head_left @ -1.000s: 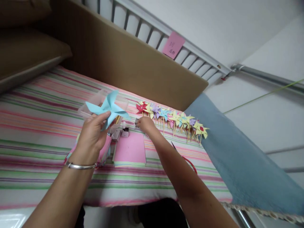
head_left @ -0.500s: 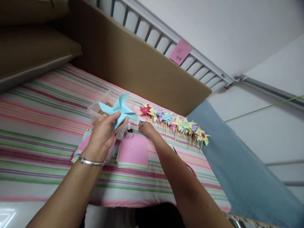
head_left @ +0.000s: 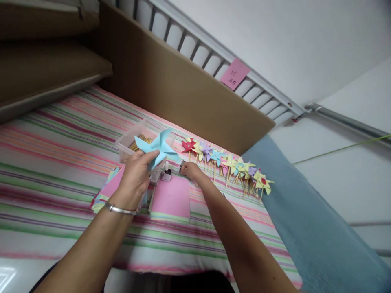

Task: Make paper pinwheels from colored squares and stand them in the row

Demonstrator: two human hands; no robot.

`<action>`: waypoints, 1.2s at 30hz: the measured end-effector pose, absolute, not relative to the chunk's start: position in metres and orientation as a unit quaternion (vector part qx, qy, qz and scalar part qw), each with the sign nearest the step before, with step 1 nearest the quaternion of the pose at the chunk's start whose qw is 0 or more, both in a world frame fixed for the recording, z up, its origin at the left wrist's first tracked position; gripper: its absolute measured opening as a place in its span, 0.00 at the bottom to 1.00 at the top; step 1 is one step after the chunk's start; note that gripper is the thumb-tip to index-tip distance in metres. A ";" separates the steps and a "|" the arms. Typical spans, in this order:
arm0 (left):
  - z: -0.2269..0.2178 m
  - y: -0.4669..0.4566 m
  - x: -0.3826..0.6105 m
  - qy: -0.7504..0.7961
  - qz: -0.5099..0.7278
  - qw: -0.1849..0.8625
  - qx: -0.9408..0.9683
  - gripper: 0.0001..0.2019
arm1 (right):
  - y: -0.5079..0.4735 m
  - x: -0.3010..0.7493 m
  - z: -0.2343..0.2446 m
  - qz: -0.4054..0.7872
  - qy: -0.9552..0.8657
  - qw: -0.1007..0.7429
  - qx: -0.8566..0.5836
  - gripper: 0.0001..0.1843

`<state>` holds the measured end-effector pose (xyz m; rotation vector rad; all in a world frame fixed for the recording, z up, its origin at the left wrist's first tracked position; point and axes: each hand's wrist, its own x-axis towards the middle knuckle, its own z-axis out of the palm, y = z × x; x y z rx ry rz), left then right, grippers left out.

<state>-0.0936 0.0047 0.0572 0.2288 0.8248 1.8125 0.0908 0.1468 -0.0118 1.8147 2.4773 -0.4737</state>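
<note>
My left hand [head_left: 136,173], wearing a silver bangle, pinches a light blue paper pinwheel [head_left: 161,147] near its centre. The pinwheel has no stick showing. My right hand [head_left: 191,171] has its fingers closed at a small dark and clear item [head_left: 181,167] just right of the pinwheel; what the fingertips hold is too small to make out. Between the hands stands a little white-capped bottle [head_left: 166,175] beside a small grey box [head_left: 154,177]. A stack of square paper [head_left: 171,199], pink on top, lies below them.
Behind my left hand sits a clear plastic box [head_left: 122,149] of thin wooden sticks [head_left: 141,143]. Finished pinwheels [head_left: 229,162] line the right side. More coloured paper [head_left: 111,187] lies left. A tan board [head_left: 189,93] borders the striped cloth [head_left: 61,183].
My left hand and the pinwheel have shifted slightly right and down in view. My right hand stays at the same small item, its fingers still closed. The whole view has tilted a little.
</note>
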 end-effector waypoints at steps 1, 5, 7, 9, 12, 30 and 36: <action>0.056 0.005 -0.094 0.350 0.762 0.537 0.095 0.11 | 0.148 0.091 -0.011 -0.158 0.797 0.028 0.582 0.05; 0.053 0.006 -0.095 0.348 0.763 0.536 0.098 0.17 | 0.152 0.091 -0.008 -0.176 0.798 0.064 0.573 0.11; 0.051 0.007 -0.095 0.347 0.766 0.532 0.099 0.17 | 0.152 0.090 -0.008 -0.183 0.798 0.066 0.571 0.13; 0.051 0.007 -0.095 0.355 0.762 0.533 0.099 0.15 | 0.153 0.091 -0.011 -0.187 0.797 0.052 0.572 0.13; 0.052 0.007 -0.094 0.362 0.754 0.538 0.103 0.12 | 0.152 0.091 -0.015 -0.190 0.797 0.011 0.573 0.08; 0.047 0.008 -0.085 0.367 0.749 0.534 0.136 0.08 | 0.034 0.129 -0.023 -0.324 0.780 -0.037 0.534 0.06; 0.045 0.009 -0.082 0.370 0.757 0.521 0.134 0.13 | 0.043 0.128 -0.026 -0.325 0.768 -0.049 0.550 0.06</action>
